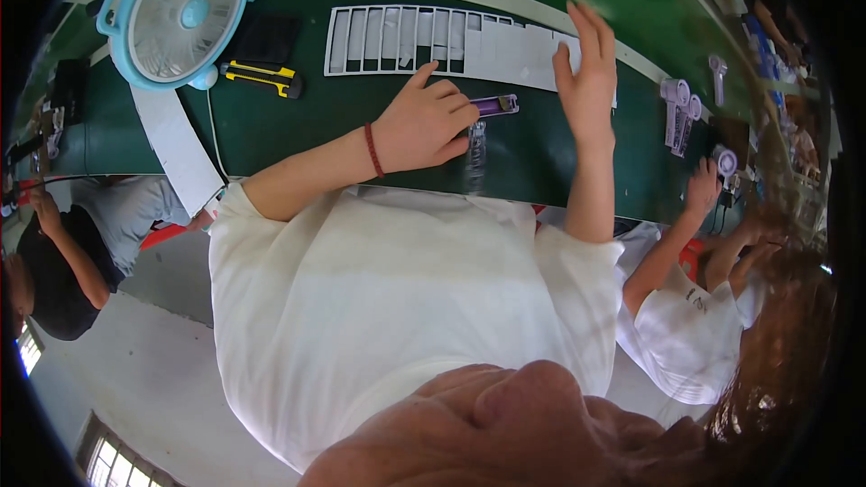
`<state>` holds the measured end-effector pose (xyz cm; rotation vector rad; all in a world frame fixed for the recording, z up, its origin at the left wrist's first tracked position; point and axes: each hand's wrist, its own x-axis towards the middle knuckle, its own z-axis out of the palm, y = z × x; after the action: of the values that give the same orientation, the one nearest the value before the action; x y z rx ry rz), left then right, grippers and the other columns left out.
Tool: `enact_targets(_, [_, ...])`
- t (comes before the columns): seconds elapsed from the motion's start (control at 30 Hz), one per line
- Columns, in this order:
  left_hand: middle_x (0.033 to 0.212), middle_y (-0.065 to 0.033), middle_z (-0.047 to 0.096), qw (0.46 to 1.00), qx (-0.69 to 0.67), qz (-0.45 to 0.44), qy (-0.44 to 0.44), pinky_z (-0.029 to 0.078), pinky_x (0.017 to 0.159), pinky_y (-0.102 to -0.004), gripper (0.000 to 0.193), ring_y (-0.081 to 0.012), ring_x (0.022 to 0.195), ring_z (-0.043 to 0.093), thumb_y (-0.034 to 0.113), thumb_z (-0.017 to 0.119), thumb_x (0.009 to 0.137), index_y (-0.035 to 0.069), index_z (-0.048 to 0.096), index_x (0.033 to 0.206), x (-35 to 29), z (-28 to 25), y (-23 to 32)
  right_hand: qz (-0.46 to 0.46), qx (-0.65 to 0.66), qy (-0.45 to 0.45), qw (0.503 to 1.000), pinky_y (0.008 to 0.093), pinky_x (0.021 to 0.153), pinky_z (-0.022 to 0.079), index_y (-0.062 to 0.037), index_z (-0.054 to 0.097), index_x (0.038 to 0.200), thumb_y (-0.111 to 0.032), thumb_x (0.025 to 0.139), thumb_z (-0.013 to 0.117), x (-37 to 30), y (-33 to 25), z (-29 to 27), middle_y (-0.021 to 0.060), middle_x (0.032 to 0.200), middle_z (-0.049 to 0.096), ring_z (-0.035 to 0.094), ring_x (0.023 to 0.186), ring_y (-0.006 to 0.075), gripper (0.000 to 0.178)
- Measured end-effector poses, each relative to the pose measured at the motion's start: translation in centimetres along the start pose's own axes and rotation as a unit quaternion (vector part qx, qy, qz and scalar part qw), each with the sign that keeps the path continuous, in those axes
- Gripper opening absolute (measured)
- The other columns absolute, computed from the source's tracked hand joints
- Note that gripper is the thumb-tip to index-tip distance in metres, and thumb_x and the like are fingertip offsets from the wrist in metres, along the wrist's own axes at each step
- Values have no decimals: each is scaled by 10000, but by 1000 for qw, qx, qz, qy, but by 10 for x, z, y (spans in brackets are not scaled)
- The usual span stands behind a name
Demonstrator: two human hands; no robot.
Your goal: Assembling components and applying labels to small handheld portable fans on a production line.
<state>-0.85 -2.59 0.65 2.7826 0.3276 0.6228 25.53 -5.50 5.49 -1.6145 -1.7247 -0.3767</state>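
Note:
My left hand (pixel 424 124), with a red braided band at its wrist, reaches in from the left over the green table. Its fingertips close on the left end of a small, narrow purple plastic piece (pixel 496 106) with a clear edge; one finger sticks out away from the others. Just below that piece lies a clear plastic strip (pixel 476 158), partly blurred. My right hand (pixel 588 81) is raised, its fingers stretched and apart, with nothing seen in it. Behind it is the right end of a white sheet (pixel 510 50), whose left part shows a row of slanted strips.
A light-blue fan (pixel 185 13) stands at the far left, near a yellow-and-black utility knife (pixel 262 78) and a dark flat pad (pixel 263 39). A white board (pixel 176 140) lies left. Lavender handheld fans (pixel 675 104) lie right, near a co-worker's hand (pixel 704 188). Another person sits left.

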Motion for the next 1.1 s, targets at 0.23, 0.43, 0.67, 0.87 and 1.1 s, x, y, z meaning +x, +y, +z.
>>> enact_targets(0.23, [903, -50, 705, 994, -47, -86, 55, 463, 1096, -533, 218, -256, 955, 688, 230, 781, 841, 102, 662, 970, 8, 8, 3, 258, 311, -180, 897, 295, 710, 573, -7, 673, 1196, -131, 849, 897, -109, -89, -44, 113, 949, 719, 703, 758, 194, 432])
enact_targets(0.43, [1006, -43, 680, 997, -50, -43, 43, 473, 1088, -492, 244, -250, 1033, 660, 215, 821, 820, 114, 672, 986, 2, 1, -4, 181, 270, -233, 916, 307, 658, 523, -35, 699, 1297, -33, 929, 779, -100, -65, -53, 123, 953, 667, 638, 746, 212, 377])
enact_targets(0.67, [1133, -53, 627, 999, 0, 0, 38, 492, 1060, -461, 225, -248, 1175, 604, 170, 793, 807, 117, 689, 1000, -4, 1, -5, 102, 173, -222, 954, 382, 794, 577, -43, 723, 1244, -15, 897, 768, -89, -38, -46, 124, 1094, 686, 686, 926, 313, 351])
enact_targets(0.87, [1182, -72, 629, 997, 52, 24, 48, 505, 990, -425, 137, -273, 1214, 584, 140, 708, 818, 114, 686, 950, -8, 2, -1, 80, 141, -192, 968, 379, 810, 562, -60, 736, 1251, 17, 851, 806, -107, -45, -44, 144, 1141, 692, 686, 970, 311, 413])
enact_targets(1.1, [1187, -66, 624, 996, 77, -9, -43, 488, 961, -401, 85, -239, 1224, 568, 144, 676, 848, 110, 671, 926, -1, 0, 5, 116, 145, -190, 964, 374, 744, 549, -78, 785, 1151, -40, 820, 845, -106, -51, -40, 91, 1057, 635, 632, 947, 277, 339])
